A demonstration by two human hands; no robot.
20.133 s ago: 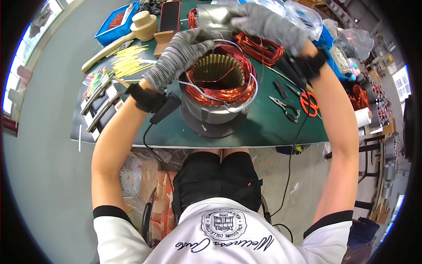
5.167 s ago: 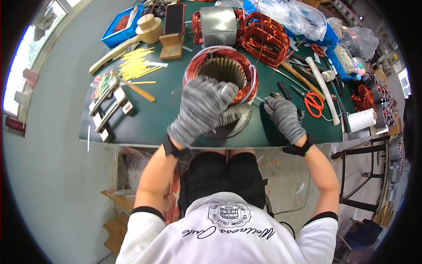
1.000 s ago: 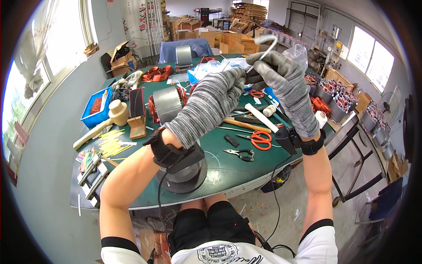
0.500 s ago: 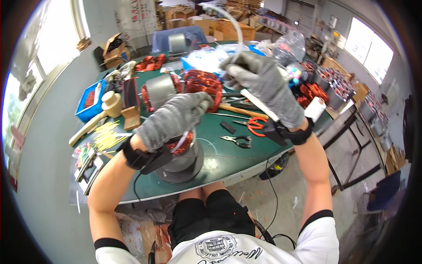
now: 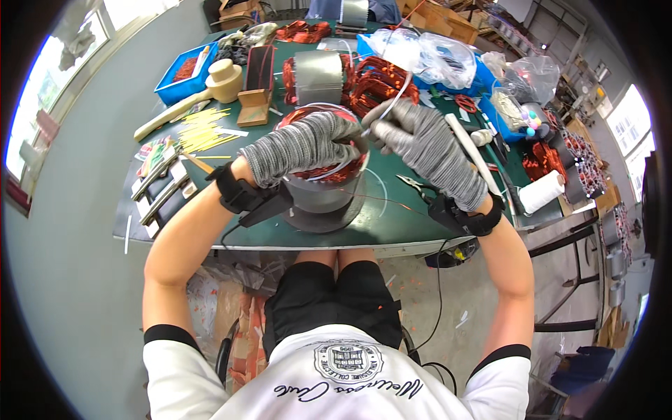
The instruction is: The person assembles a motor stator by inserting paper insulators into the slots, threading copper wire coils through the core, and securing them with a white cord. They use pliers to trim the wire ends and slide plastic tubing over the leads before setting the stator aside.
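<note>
A stator (image 5: 318,192) with red copper windings stands upright on a dark round base (image 5: 322,218) in front of me. Over its upper rim lies my grey-gloved left hand (image 5: 308,143), fingers curled closed at the windings' right side; what they grip, if anything, is hidden. Just to the right, my gloved right hand (image 5: 423,143) pinches a thin white cord (image 5: 402,94). One end of the cord sticks up above the fingers, and its lower part runs toward my left fingertips. Another pale loop of cord passes along the windings below my left hand.
Behind lies a second stator (image 5: 318,77) beside loose copper coils (image 5: 381,84). A wooden mallet (image 5: 222,82), yellow strips (image 5: 203,131) and a blue tray (image 5: 175,87) are at the left. Pliers (image 5: 416,185) and a white spool (image 5: 542,192) sit at the right.
My view has shifted, showing more of the stator. My right hand has come down close to my left fingertips, and the cord that arched high above it now stands only a little above its fingers.
</note>
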